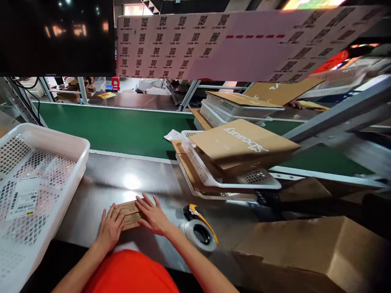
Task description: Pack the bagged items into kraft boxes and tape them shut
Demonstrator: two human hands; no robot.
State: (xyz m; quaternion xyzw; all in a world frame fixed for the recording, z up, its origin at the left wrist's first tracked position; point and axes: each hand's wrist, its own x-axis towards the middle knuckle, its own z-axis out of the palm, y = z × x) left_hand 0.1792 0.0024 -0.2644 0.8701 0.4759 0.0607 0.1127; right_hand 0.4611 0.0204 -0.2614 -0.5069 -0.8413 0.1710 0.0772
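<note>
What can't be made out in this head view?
Head view:
Small, flat brown cardboard piece: print too small, partly covered by left hand and right hand.
White perforated plastic basket: cut off by left edge.
White board with QR codes: captions too small; right end blurred.

The left hand [110, 226] and right hand [153, 216] touch a small cardboard box [130, 214].

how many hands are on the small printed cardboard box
2: left hand on the left end of the small cardboard box, right hand on its right end.
</note>
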